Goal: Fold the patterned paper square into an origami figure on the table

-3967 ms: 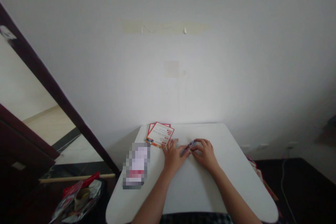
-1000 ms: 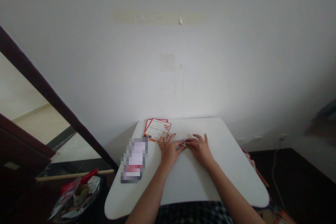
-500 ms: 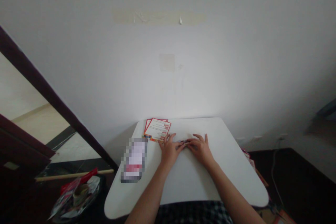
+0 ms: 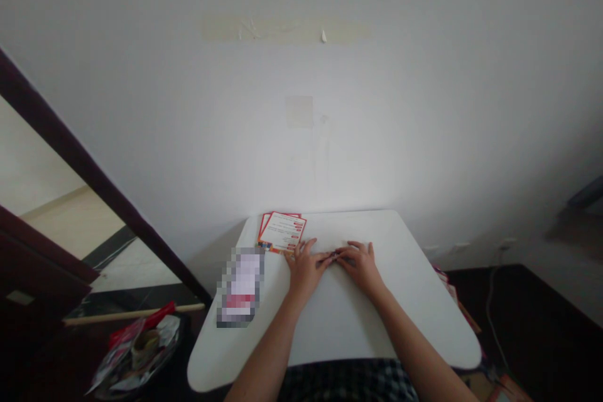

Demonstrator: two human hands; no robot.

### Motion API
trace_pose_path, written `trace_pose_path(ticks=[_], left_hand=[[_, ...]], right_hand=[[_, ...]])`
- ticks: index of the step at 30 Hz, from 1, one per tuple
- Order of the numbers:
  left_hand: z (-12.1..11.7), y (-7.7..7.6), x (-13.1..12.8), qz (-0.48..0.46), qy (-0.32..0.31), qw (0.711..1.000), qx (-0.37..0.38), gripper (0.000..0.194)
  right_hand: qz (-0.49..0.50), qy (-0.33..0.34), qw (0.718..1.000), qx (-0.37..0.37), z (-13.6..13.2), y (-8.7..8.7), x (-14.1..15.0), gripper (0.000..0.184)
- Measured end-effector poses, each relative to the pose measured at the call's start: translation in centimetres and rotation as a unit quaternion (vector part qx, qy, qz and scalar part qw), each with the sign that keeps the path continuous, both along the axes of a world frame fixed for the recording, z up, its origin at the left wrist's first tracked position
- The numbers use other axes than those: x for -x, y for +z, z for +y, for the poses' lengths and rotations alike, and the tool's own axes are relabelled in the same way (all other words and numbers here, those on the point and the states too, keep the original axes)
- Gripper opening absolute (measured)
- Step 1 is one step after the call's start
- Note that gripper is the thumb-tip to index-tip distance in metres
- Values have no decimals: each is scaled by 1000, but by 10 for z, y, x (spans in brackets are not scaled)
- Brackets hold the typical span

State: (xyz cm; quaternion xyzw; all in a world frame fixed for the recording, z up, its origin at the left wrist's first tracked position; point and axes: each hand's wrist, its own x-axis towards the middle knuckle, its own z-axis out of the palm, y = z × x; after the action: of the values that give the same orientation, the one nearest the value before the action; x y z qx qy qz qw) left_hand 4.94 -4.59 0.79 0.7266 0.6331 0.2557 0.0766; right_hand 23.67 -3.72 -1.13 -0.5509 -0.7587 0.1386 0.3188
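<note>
Both my hands rest on a white table (image 4: 414,301), close together near its far middle. My left hand (image 4: 305,269) lies with its fingers partly spread and its thumb and forefinger pinching a small colourful paper piece (image 4: 331,257). My right hand (image 4: 362,267) pinches the same piece from the other side, its fingers bent down onto the table. The piece is mostly hidden by my fingertips. Just left of my left hand lies a small stack of red-bordered printed cards (image 4: 281,232).
A blurred rectangular object (image 4: 241,286) lies at the table's left edge. The table stands against a white wall (image 4: 301,107). On the dark floor at the left sit a bag of rubbish (image 4: 136,348) and a wooden stick (image 4: 132,314). More printed sheets (image 4: 452,295) show beside the table's right edge.
The colourful piece, raised and tilted between my fingers four seconds ago, is now pressed low against the table. Over the last second my hands have barely shifted.
</note>
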Motion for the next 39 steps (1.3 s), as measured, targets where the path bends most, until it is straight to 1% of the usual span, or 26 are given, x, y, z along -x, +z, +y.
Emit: trace_pose_path(ticks=[7, 12, 19, 31, 39], left_hand=[[5, -5, 0, -1, 12, 1000, 10, 19], [8, -5, 0, 4, 20, 1000, 24, 19], [9, -2, 0, 4, 21, 999, 34, 19], [11, 2, -1, 10, 31, 998, 55, 17], [12, 1, -1, 15, 34, 998, 53, 18]], right_hand=[[-41, -69, 997, -20, 1, -2, 2, 19], [-55, -87, 994, -27, 1, -4, 4, 21], [-54, -105, 993, -13, 0, 2, 7, 22], [-54, -119, 991, -7, 0, 5, 11, 20], [-56, -115, 992, -7, 1, 2, 10, 19]])
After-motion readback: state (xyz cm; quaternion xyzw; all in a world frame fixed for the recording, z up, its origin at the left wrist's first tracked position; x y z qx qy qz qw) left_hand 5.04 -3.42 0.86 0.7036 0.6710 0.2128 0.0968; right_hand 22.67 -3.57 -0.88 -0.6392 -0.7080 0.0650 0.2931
